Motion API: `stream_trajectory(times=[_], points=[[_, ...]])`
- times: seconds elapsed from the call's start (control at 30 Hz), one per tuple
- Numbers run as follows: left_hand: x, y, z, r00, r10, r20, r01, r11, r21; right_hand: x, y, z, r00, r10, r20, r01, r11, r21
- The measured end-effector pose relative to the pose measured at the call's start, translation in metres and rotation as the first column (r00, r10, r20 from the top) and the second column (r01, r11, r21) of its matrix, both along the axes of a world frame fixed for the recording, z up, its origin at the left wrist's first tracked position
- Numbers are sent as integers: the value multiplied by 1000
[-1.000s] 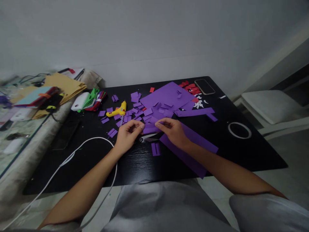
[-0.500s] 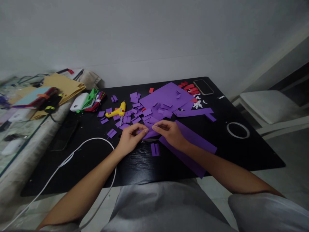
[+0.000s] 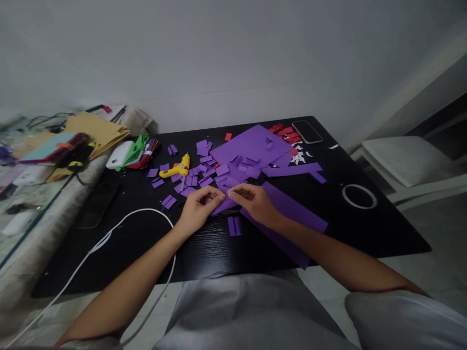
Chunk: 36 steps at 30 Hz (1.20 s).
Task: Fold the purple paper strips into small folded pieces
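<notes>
Both my left hand (image 3: pixel 200 206) and my right hand (image 3: pixel 255 201) pinch a piece of purple paper (image 3: pixel 223 208) between thumb and fingers, their tips nearly meeting at its upper edge. Part of this piece is covered by the fingers. Just below it lies a small folded purple piece (image 3: pixel 234 226). Under my right wrist runs a large purple sheet (image 3: pixel 292 214). Several small folded purple pieces are scattered beyond my hands, around a yellow glue gun (image 3: pixel 177 168). Behind them lies another purple sheet (image 3: pixel 251 146).
Red scraps (image 3: pixel 288 134), white scraps (image 3: pixel 299 156) and a phone (image 3: pixel 307 131) lie at the back right. A roll of tape (image 3: pixel 359 196) is at right. A white cable (image 3: pixel 146 210) loops across the left. Coloured paper bundles (image 3: pixel 140 151) and a darker phone (image 3: pixel 98 205) sit further left.
My right hand's fingertips have shifted slightly left, closer to my left hand's. The purple paper between them has tilted a little. Everything else lies as before.
</notes>
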State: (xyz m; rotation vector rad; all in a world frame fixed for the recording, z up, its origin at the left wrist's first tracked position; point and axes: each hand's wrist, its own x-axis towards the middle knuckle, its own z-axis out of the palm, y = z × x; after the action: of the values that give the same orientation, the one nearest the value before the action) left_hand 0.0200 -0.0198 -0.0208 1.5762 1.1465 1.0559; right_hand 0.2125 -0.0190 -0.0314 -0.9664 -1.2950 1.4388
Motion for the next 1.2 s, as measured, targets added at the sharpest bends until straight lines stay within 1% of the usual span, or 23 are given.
stream_trajectory(times=[0.07,0.13,0.2,0.3,0.43,0.53,0.6,0.73,0.83,0.93,1.07,1.2], points=[[-1,1,1,998,57,32,-57,998,-6,0,0,0,995,20,-97,-26,997,-66],[-1,2,2,992,102,68,-101,995,-22,0,0,0,986,45,-160,-65,991,-120],[-2,3,2,989,124,85,-122,992,-22,-1,0,-2,986,50,-156,-72,988,-138],[-1,3,3,990,109,86,-107,994,-27,-2,1,-5,994,5,-111,-21,990,-141],[1,0,2,994,17,105,-5,994,-111,0,4,-7,994,-69,-89,59,992,-113],[3,-1,-1,980,-50,191,81,983,-162,1,5,-7,993,-96,-75,89,992,-88],[4,-1,-3,971,-66,231,105,981,-163,0,5,-7,994,-91,-58,87,993,-74],[4,-1,-3,984,-77,160,97,988,-122,0,2,-4,998,-63,16,63,998,19],[3,-1,-3,987,-95,132,111,986,-127,1,1,-3,997,-57,51,53,996,71],[2,-1,-2,986,-76,150,99,984,-148,1,0,-3,997,-56,59,53,997,65],[2,1,-4,979,-13,204,50,982,-181,0,0,-4,997,-26,67,24,999,35],[3,0,-5,961,14,275,45,977,-208,0,1,-6,996,-22,84,20,999,29]])
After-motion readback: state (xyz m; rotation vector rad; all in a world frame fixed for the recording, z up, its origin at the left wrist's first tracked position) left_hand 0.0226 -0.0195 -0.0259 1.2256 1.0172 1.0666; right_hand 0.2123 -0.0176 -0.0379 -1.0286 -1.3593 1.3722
